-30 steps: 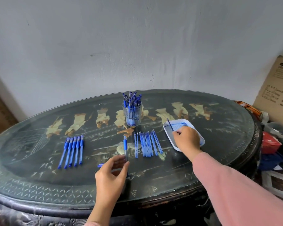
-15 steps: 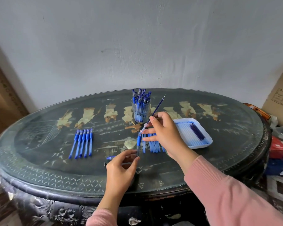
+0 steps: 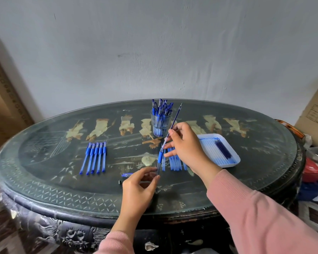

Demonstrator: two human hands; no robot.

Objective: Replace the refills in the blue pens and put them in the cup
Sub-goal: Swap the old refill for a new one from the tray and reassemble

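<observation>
Left hand (image 3: 140,184) pinches the lower end of the barrel (image 3: 160,158), held tilted above the tabletop (image 3: 246,180). Right hand (image 3: 185,143) pinches the refill (image 3: 173,121) between thumb and forefinger, with the other fingers spread. The refill's lower end is at the barrel's mouth; I cannot tell if it has entered. The cup (image 3: 161,125) stands just behind, packed with pens.

Risks:
- The refill is long and thin. If it is not in line with the barrel it could bow or miss the mouth.
- Its upper tip is close to the cup, so a swing could knock the cup.
- The cap (image 3: 127,175) and tip piece (image 3: 119,182) lie loose near my left hand. A careless wrist could sweep them off the tabletop.

Change: 1.0 s ago my right hand was at the tray (image 3: 209,136), picking up the refill. Now it has brought the refill to the barrel. The left hand's grip is unchanged. Since 0.5 s ago little has changed.
</observation>
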